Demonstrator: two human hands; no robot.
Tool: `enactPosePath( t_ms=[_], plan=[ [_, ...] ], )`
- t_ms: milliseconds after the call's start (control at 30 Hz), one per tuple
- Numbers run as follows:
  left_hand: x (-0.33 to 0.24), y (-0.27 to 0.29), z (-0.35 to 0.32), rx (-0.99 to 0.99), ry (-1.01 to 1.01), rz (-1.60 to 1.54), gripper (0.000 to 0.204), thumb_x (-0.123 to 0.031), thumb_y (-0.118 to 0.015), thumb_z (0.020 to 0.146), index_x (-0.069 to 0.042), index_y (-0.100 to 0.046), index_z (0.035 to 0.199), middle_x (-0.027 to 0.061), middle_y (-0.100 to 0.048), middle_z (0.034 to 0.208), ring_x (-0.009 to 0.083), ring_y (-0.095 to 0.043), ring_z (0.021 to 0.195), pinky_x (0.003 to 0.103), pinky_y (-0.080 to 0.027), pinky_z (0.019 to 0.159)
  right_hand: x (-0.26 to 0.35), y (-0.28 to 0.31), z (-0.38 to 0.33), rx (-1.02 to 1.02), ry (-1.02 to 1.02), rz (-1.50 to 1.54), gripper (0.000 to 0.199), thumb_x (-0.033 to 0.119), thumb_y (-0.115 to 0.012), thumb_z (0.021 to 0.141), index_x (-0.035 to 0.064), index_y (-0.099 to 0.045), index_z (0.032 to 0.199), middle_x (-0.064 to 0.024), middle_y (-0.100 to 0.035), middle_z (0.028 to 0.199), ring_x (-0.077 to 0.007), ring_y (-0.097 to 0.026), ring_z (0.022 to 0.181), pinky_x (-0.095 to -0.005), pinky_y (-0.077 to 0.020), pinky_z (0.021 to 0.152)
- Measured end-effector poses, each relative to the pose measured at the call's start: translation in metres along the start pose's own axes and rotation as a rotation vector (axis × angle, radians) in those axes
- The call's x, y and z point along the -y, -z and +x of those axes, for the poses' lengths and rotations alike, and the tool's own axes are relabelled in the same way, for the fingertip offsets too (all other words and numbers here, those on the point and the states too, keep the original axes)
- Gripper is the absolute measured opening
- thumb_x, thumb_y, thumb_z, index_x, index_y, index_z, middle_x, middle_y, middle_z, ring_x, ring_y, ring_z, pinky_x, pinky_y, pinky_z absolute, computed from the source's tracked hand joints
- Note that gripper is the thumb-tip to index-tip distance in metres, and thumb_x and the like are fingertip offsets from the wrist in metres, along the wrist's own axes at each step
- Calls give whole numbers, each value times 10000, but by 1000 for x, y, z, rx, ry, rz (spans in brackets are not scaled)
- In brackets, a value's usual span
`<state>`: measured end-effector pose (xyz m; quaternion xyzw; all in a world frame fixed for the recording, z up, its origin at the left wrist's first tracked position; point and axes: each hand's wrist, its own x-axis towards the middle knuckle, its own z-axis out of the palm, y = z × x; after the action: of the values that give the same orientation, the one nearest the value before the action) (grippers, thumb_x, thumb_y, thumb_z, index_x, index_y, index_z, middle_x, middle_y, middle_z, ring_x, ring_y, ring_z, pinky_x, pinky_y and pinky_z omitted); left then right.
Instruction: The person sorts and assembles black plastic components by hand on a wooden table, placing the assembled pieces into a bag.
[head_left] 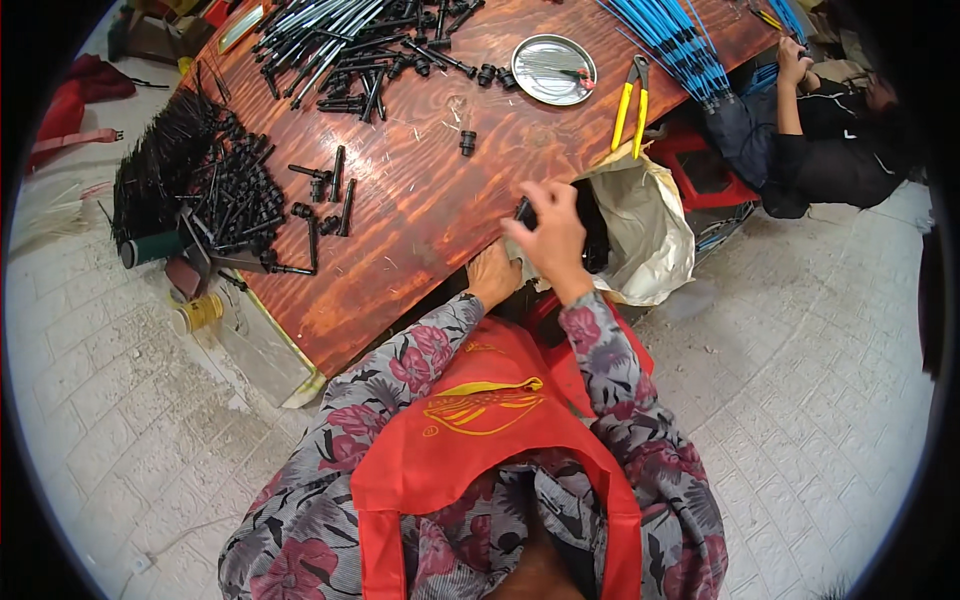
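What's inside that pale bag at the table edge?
The pale bag hangs open at the wooden table edge. Dark black contents show in its mouth, too indistinct to identify. The right hand, pinching a small black part, covers part of the opening; deeper contents stay hidden.

You have one view only: a fisheye camera on your head, looking steeply down over your chest at the wooden table, near, toward twelve o'clock. Floor curves around from three to nine o'clock.

Even, bright daylight, soft shadows, sharp centre (fisheye bends edges, black vignette at the corners).
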<state>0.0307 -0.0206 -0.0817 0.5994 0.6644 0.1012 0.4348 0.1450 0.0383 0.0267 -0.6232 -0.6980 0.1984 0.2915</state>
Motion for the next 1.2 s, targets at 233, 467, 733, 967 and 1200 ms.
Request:
enactPosePath(
  t_ms=[233, 467, 733, 967, 1200],
  plan=[
    [-11, 13, -3, -105, -36, 80, 541, -144, -624, 738, 53, -473, 1219, 322, -573, 1136, 463, -539, 1096, 511, -419, 950, -46, 29, -1, 222, -99, -244, 442, 173, -748, 705, 123, -616, 1123, -127, -528, 1083, -339, -530, 1018, -426, -479, 806],
    [0, 22, -12, 138, -43, -53, 611, -121, -617, 739, 54, -446, 1298, 326, -549, 1183, 450, -524, 1135, 480, -398, 993, 11, -33, 87, 22, 368, -151, 423, 148, -724, 705, 126, -627, 1116, -127, -528, 1087, -347, -519, 1012, -430, -475, 817],
    [-1, 54, -37, 60, -401, -104, 486, -91, -595, 780, -3, -548, 1256, 243, -632, 1076, 422, -598, 1015, 469, -474, 894, -53, -20, 62, 161, 406, -123, 238, 129, -700, 720, 117, -662, 954, -96, -569, 1012, -344, -524, 962, -442, -458, 811],
    [-5, 169, -9, -293, -303, -356, 260, -43, -613, 808, -3, -670, 1058, 161, -672, 1020, 264, -645, 914, 350, -505, 813, -12, -6, 130, 143, 336, -96, 337, 101, -681, 745, 117, -644, 1079, -110, -571, 1042, -347, -549, 946, -452, -484, 798],
    [14, 247, 104, -804, -190, 81, 358, -135, -639, 795, -92, -634, 1150, 171, -530, 1187, 355, -484, 1110, 449, -406, 941, 11, -78, 186, 82, 282, -419, 370, 96, -626, 790, 91, -598, 1158, -142, -558, 1049, -362, -537, 961, -455, -496, 779]
  ],
)
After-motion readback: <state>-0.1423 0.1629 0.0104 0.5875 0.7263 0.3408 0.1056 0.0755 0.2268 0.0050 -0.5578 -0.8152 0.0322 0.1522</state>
